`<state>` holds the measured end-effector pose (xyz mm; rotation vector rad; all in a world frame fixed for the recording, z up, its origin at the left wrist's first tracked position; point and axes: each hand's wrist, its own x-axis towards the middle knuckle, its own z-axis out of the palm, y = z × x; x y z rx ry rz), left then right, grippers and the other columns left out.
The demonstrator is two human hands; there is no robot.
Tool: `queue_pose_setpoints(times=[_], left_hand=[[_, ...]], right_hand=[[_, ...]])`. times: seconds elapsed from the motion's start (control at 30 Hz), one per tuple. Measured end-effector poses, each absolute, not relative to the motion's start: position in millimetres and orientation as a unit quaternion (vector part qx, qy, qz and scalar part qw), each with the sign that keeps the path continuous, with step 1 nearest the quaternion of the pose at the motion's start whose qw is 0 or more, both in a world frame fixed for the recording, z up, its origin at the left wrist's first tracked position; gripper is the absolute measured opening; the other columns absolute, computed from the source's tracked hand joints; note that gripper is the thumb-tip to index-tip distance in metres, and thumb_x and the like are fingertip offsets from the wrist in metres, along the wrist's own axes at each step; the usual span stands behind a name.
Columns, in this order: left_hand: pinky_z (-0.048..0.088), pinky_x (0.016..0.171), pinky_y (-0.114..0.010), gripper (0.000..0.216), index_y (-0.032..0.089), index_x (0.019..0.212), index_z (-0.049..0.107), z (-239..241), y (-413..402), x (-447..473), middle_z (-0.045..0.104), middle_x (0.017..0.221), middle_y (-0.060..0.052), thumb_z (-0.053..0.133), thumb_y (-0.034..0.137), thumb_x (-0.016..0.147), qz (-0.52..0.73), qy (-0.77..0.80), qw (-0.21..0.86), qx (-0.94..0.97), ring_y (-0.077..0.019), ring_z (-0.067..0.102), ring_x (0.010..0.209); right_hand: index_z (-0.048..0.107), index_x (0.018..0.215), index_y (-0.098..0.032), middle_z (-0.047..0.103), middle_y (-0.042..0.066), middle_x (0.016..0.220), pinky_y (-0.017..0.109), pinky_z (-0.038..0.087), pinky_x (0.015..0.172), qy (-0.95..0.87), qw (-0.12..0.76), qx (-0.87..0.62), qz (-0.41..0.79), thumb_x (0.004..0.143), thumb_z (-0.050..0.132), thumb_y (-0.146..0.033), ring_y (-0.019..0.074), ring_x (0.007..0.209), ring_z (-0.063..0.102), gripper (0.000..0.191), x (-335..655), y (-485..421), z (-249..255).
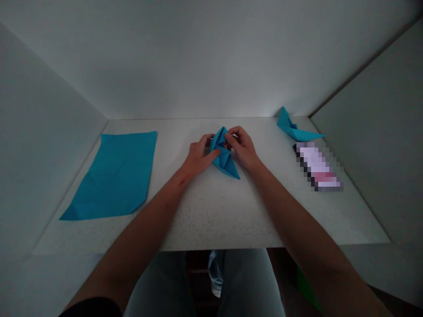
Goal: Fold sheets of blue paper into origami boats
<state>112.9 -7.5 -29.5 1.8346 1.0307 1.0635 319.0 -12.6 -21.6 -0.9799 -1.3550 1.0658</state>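
Observation:
A folded blue origami boat is held between my two hands, just over the middle of the white table. My left hand grips its left side, thumb pressed on the inner folds and fingers behind. At the upper right edge, my right hand pinches the paper between thumb and fingers. Some of my fingertips are hidden behind the paper. The boat stands tilted, one point up and the other toward the lower right.
A flat blue sheet of paper lies on the left of the table. At the back right rests another folded blue paper boat, with a blurred-out phone in front. White walls enclose the back and sides.

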Motion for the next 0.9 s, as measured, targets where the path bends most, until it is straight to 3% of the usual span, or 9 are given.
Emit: queue_pose_setpoints(times=[0.23, 0.33, 0.47, 0.57, 0.67, 0.8, 0.9], left_hand=[[0.061, 0.113, -0.054, 0.085, 0.031, 0.157, 0.045, -33.0, -11.1, 115.0, 0.075, 0.141, -0.013, 0.09, 0.049, 0.087, 0.46, 0.322, 0.426, 0.71, -0.033, 0.076, 0.129], [0.064, 0.106, -0.051, 0.093, 0.034, 0.162, 0.037, -37.5, -11.7, 117.6, 0.069, 0.145, -0.014, 0.089, 0.053, 0.088, 0.467, 0.315, 0.434, 0.704, -0.0319, 0.075, 0.126], [0.066, 0.097, -0.046, 0.081, 0.034, 0.162, 0.038, -41.7, -6.4, 117.1, 0.068, 0.14, -0.013, 0.08, 0.051, 0.094, 0.491, 0.338, 0.443, 0.669, -0.0267, 0.076, 0.112], [0.066, 0.101, -0.048, 0.067, 0.032, 0.153, 0.049, -40.2, 0.9, 112.6, 0.071, 0.135, -0.011, 0.077, 0.048, 0.094, 0.523, 0.351, 0.436, 0.642, -0.0296, 0.075, 0.121], [0.066, 0.1, -0.049, 0.054, 0.03, 0.14, 0.061, -34.4, 7.2, 105.5, 0.074, 0.136, -0.01, 0.077, 0.048, 0.091, 0.536, 0.352, 0.437, 0.631, -0.0323, 0.075, 0.125], [0.068, 0.088, -0.045, 0.053, 0.027, 0.132, 0.067, -22.5, 9.0, 97.5, 0.079, 0.124, -0.008, 0.079, 0.051, 0.086, 0.488, 0.333, 0.506, 0.628, -0.0269, 0.08, 0.096], [0.067, 0.085, -0.042, 0.051, 0.026, 0.127, 0.068, -13.2, 6.2, 95.5, 0.079, 0.117, -0.007, 0.08, 0.052, 0.084, 0.463, 0.311, 0.553, 0.619, -0.0242, 0.08, 0.088]], right_hand=[[0.05, 0.102, -0.031, 0.067, -0.001, 0.1, 0.029, 0.061, 0.072, -0.524, 0.589, -0.399, 0.469, 0.095, 0.076, -0.074, 0.0198, 0.101, 0.073, 0.051, 320.6, -9.0, -21.0], [0.046, 0.103, -0.032, 0.069, -0.001, 0.104, 0.03, 0.063, 0.073, -0.504, 0.591, -0.404, 0.483, 0.095, 0.071, -0.079, 0.0205, 0.104, 0.076, 0.054, 322.9, -6.7, -21.0], [0.041, 0.101, -0.032, 0.07, -0.003, 0.097, 0.033, 0.064, 0.078, -0.506, 0.581, -0.378, 0.513, 0.092, 0.072, -0.082, 0.0199, 0.095, 0.078, 0.06, 322.7, -4.9, -21.0], [0.04, 0.099, -0.031, 0.066, -0.005, 0.086, 0.035, 0.064, 0.081, -0.501, 0.576, -0.368, 0.531, 0.091, 0.076, -0.075, 0.0186, 0.084, 0.076, 0.057, 322.5, -4.9, -20.6], [0.04, 0.096, -0.031, 0.058, -0.007, 0.077, 0.034, 0.061, 0.074, -0.492, 0.58, -0.374, 0.531, 0.089, 0.078, -0.065, 0.016, 0.07, 0.068, 0.052, 324.5, -4.1, -20.6], [0.039, 0.091, -0.03, 0.051, -0.006, 0.071, 0.031, 0.051, 0.061, -0.492, 0.593, -0.401, 0.495, 0.09, 0.072, -0.055, 0.0157, 0.063, 0.059, 0.041, 329.6, -2.1, -19.8], [0.041, 0.089, -0.03, 0.048, -0.006, 0.068, 0.029, 0.044, 0.055, -0.484, 0.605, -0.406, 0.485, 0.089, 0.071, -0.049, 0.0159, 0.06, 0.053, 0.035, 331.5, -1.9, -17.9]])
